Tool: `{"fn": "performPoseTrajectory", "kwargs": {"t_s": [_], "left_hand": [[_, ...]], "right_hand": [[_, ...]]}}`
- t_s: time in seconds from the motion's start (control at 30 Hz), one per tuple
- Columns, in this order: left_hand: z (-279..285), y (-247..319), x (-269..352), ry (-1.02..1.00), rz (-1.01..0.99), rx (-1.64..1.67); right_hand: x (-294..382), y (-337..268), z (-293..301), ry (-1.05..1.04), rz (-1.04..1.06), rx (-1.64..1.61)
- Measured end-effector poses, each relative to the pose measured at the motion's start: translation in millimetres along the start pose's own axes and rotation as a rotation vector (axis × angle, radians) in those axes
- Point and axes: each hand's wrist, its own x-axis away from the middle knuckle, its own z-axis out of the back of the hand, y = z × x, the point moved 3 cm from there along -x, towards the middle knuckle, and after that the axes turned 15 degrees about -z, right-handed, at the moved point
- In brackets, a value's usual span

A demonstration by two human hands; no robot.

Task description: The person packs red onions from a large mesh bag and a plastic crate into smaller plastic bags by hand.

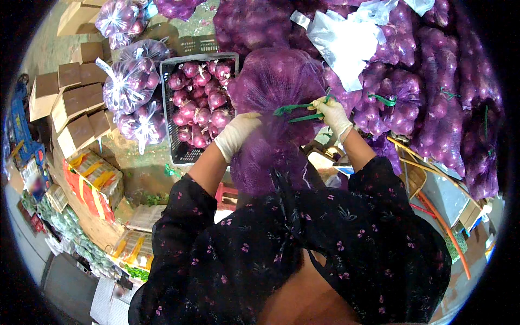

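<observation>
A large purple mesh sack [280, 77] full of onions stands right in front of me, its loose neck hanging toward my body. My left hand [239, 132], in a pale glove, grips the gathered neck of the sack from the left. Green twine [294, 109] runs from the gathered mesh to my right hand [331, 113], also gloved, whose fingers pinch its ends and hold it taut. Close by on the left, a black plastic crate [163, 101] holds loose red onions [199, 107]; its lower right part is hidden behind my left arm.
Clear plastic bags of onions [130, 85] lie left of the crate. Full mesh sacks [436, 101] are piled to the right and behind. White plastic bags [341, 44] rest on the pile. Open cardboard boxes [77, 105] line the left; wooden poles [426, 166] lean at the right.
</observation>
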Motion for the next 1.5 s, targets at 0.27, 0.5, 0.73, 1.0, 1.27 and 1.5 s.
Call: {"fn": "performPoseTrajectory", "kwargs": {"t_s": [0.27, 0.5, 0.73, 1.0, 1.27, 1.5], "left_hand": [[-34, 27, 9, -0.236, 0.147, 0.268], [-18, 28, 13, -0.333, -0.074, -0.989], [-44, 14, 14, -0.093, -0.111, -1.524], [-16, 62, 18, 0.228, -0.667, -0.751], [-72, 70, -35, 0.025, -0.551, -0.922], [-63, 70, -50, 0.27, -0.637, -1.219]], "right_hand": [[7, 46, -17, 0.267, 0.207, 0.377], [-10, -46, -8, 0.185, 0.292, 0.32], [16, -162, -64, -0.003, 0.598, 0.692], [16, -156, -68, -0.172, 0.268, 0.434], [18, -142, -52, -0.313, 0.021, -0.033], [14, -124, -41, -0.477, -0.058, -0.338]]}}
